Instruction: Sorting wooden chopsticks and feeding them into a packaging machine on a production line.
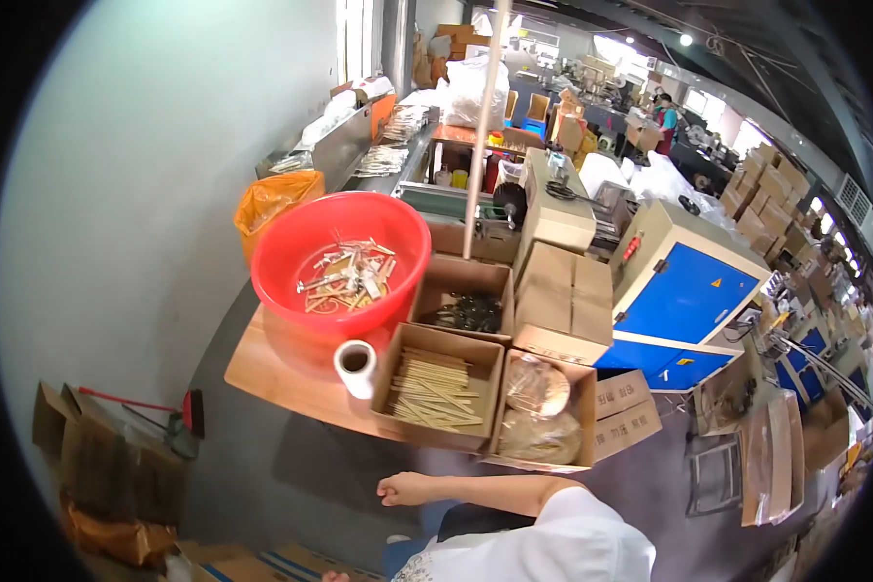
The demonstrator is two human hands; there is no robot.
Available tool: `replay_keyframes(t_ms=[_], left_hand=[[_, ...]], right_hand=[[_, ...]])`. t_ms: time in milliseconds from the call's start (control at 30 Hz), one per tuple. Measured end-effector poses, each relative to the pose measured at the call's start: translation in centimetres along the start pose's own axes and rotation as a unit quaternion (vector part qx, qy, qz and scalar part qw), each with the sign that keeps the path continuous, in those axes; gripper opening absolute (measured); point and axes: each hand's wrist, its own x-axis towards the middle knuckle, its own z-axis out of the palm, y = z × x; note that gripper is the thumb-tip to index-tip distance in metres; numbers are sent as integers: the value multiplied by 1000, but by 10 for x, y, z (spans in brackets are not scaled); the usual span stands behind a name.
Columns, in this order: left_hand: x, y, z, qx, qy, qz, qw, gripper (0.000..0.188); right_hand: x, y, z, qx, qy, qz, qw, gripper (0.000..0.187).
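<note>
My right hand [404, 488] hangs in front of the table, its fingers curled in and nothing showing in them. It is apart from everything; nearest is an open cardboard box [383, 388] of thin pale sticks [436, 388]. Beside that box, on the right, another carton holds plastic-wrapped, tan-coloured goods [538, 412]. Just a bit of my left hand [335, 576] shows at the bottom edge, its fingers mostly cut off. On the table, a white roll [356, 369] stands upright by a big red basin [291, 242] with a loose heap of small wrapped pieces inside.
Behind the sticks, a box holds dark items [470, 312], next to a closed carton [563, 301]. A pale pole [485, 126] rises behind them. Blue-doored machines [694, 291] stand at right. Low on the left are cartons [116, 466] and a red dustpan [194, 412]. A person [666, 121] stands far back.
</note>
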Motion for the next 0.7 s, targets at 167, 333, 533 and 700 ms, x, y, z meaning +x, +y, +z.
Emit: replay_keyframes(t_ms=[167, 333, 533, 700], left_hand=[[171, 119, -144, 1, 20, 276, 961, 40], [262, 264, -233, 110, 44, 321, 940, 40], [387, 260, -346, 123, -67, 282, 949, 41], [455, 292, -414, 175, -129, 191, 957, 45]], right_hand=[[99, -60, -38, 4, -34, 14, 999, 35], [244, -56, -66, 2, 100, 47, 994, 34], [395, -133, -90, 97, 140, 3, 985, 32], [482, -188, -157, 24, 66, 65, 995, 32]])
